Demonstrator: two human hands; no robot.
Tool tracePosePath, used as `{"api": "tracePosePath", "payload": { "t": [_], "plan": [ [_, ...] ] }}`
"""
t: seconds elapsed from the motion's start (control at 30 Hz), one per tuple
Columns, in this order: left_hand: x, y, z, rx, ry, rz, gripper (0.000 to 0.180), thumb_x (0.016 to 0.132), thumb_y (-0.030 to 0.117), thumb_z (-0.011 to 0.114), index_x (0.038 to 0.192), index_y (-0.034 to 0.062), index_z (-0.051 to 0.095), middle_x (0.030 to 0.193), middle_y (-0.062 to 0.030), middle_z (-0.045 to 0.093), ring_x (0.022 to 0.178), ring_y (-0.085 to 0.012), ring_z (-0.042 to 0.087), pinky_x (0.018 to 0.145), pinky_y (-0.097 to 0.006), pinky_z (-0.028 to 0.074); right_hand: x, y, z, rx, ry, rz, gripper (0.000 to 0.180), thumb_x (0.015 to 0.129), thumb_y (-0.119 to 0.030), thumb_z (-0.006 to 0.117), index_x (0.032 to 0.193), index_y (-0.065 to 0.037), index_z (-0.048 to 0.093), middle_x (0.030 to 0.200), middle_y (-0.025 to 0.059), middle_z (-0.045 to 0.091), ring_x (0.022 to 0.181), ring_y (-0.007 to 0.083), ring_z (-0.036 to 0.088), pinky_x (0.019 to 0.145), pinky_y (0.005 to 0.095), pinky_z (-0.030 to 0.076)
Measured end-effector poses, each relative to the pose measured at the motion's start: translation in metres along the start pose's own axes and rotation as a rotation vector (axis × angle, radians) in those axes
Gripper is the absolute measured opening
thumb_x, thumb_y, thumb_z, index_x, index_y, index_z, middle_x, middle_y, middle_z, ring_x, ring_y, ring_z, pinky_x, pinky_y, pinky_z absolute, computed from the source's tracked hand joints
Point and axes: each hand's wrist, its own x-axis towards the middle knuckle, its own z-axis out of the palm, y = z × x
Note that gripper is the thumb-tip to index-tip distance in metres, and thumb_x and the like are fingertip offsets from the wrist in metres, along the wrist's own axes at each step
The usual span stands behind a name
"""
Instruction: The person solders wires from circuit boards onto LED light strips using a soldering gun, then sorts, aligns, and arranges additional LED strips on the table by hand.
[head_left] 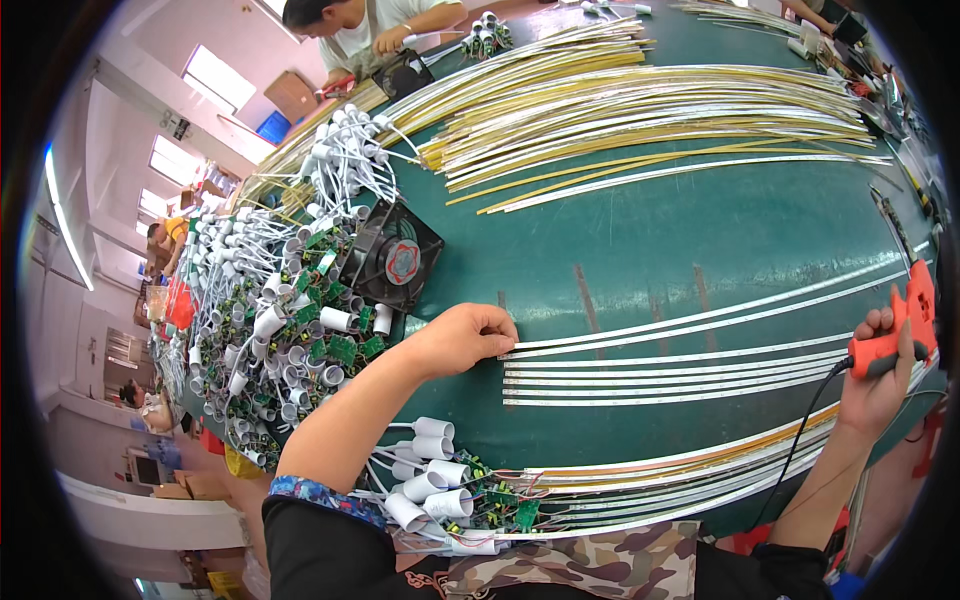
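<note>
My left hand (pixel 462 338) pinches the left end of a thin white LED strip (pixel 720 309), its thumb and forefinger closed. A second strip lies just beside it. Below, several more white strips (pixel 600 402) rest side by side on the green tabletop (pixel 620 240). In my right hand (pixel 872 385) is a red and black soldering gun (pixel 918 310) with a black cord. Its tip points up and away, near the right ends of the strips. Nearest me, white lamp caps (pixel 432 430) with wires and green circuit boards are joined to another bundle of strips (pixel 690 465).
A black fan (pixel 400 262) stands beside a large heap of white caps and circuit boards (pixel 270 320). Long yellow and white strips (pixel 650 115) lie across the far table. Another person (pixel 350 40) works at the far left. Tools (pixel 905 150) crowd the right edge.
</note>
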Motion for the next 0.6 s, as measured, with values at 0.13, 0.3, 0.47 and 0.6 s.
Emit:
{"api": "tracePosePath", "payload": {
  "t": [0.13, 0.3, 0.47, 0.6],
  "plan": [
    [0.004, 0.01, 0.002, 0.11, 0.051, -0.042, 0.011, 0.088, 0.008, 0.069, 0.09, 0.0013, 0.06, 0.078, -0.0012, 0.063, 0.068, -0.0085, 0.052, 0.059, -0.027, 0.043, 0.001, 0.002, 0.0, 0.003, 0.009, 0.007, 0.058, 0.101, -0.02, 0.051, 0.145, 0.01, 0.03, 0.1, 0.0061, 0.046, 0.093, 0.0133, 0.046, 0.082, 0.027, 0.043],
    [0.006, 0.021, 0.001, 0.401, 0.104, -0.109, 0.031, 0.079, 0.024, 0.078, 0.083, 0.0033, 0.055, 0.073, -0.0128, 0.061, 0.069, -0.0277, 0.06, 0.064, -0.038, 0.047, -0.001, 0.001, 0.002, -0.003, 0.016, 0.011, 0.058, 0.101, -0.02, 0.051, 0.145, 0.011, 0.03, 0.1, 0.0062, 0.046, 0.093, 0.0133, 0.046, 0.082, 0.0267, 0.043],
    [0.0, 0.029, -0.003, 0.654, 0.16, -0.181, 0.043, 0.078, 0.042, 0.077, 0.081, 0.0054, 0.055, 0.075, -0.0149, 0.063, 0.072, -0.0325, 0.062, 0.064, -0.042, 0.047, 0.001, 0.003, 0.004, -0.014, 0.02, 0.017, 0.057, 0.101, -0.02, 0.052, 0.144, 0.011, 0.032, 0.098, 0.0055, 0.047, 0.092, 0.0124, 0.047, 0.08, 0.0255, 0.043],
    [-0.005, 0.028, 0.004, 0.783, 0.239, -0.213, 0.049, 0.079, 0.052, 0.074, 0.08, 0.0062, 0.058, 0.076, -0.0153, 0.065, 0.073, -0.0333, 0.063, 0.064, -0.042, 0.048, -0.001, 0.003, 0.012, 0.002, 0.058, 0.019, 0.056, 0.101, -0.02, 0.052, 0.144, 0.011, 0.033, 0.097, 0.005, 0.048, 0.091, 0.012, 0.047, 0.079, 0.0251, 0.043]
  ]
}}
